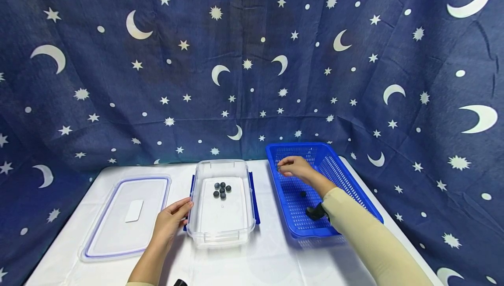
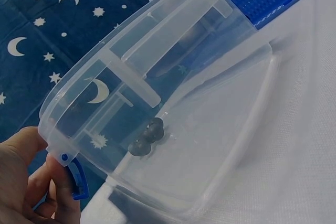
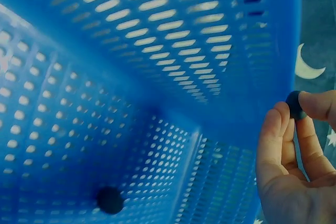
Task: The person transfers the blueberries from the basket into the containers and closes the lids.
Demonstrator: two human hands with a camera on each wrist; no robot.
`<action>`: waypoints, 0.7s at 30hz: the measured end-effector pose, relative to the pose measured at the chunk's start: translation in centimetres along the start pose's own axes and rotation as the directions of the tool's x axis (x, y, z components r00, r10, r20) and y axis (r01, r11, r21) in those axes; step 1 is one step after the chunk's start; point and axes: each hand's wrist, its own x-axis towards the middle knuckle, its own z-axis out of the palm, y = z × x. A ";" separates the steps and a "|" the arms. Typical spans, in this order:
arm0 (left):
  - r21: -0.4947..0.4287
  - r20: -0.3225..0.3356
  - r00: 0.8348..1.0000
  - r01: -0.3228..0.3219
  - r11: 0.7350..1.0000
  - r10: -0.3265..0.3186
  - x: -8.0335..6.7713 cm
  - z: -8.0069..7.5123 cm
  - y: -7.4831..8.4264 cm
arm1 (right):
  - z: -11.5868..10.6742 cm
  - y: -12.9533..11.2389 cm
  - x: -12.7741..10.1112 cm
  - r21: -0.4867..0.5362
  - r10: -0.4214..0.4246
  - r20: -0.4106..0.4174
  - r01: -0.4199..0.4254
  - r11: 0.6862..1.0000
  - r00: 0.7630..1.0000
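Observation:
My left hand (image 1: pixel 171 220) grips the left side of a clear plastic container (image 1: pixel 246 229) by its blue locking clip; in the left wrist view the thumb lies at the rim and the fingers curl by the clip (image 2: pixel 79 179). Several dark blueberries (image 1: pixel 222 191) lie clustered on the container's floor. Over the left part of a blue perforated basket (image 1: pixel 289 227), my right hand (image 1: pixel 295 169) pinches one blueberry (image 3: pixel 296 105) between thumb and fingertips, close to the basket's rim. Another blueberry (image 3: pixel 110 200) rests on the basket floor.
A clear lid (image 1: pixel 110 233) with a purple seal and a white label (image 1: pixel 134 211) lies flat at the left. White cloth (image 1: pixel 271 259) covers the table. Behind hangs a dark blue curtain (image 1: pixel 236 80) with moons and stars. A black strap (image 1: pixel 316 211) sits at the right wrist.

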 end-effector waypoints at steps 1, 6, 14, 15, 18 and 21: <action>0.000 0.001 1.000 0.001 1.000 -0.001 0.0 0.0 0.0 | 0.1 -0.2 0.0 -0.008 -0.002 0.000 0.002 1.000 1.000; 0.000 0.000 1.000 0.002 1.000 -0.002 -0.1 0.0 0.0 | 0.8 -1.3 0.2 -0.019 -0.006 -0.015 0.006 1.000 1.000; -0.001 0.010 1.000 -0.001 1.000 0.001 0.0 0.2 0.0 | 1.2 -2.4 0.3 0.022 0.005 -0.038 -0.005 1.000 0.999; -0.001 0.011 1.000 -0.001 1.000 0.001 0.0 0.2 0.0 | 1.4 -2.6 0.3 0.029 0.000 -0.031 0.001 1.000 1.000; 0.001 0.011 1.000 0.002 1.000 -0.002 -0.1 0.1 0.0 | 2.1 -3.2 0.5 0.045 -0.018 -0.015 0.019 0.999 1.000; -0.003 0.010 1.000 0.004 1.000 -0.004 -0.1 0.0 0.1 | 2.9 -3.8 0.7 0.057 -0.038 0.004 0.037 0.998 0.999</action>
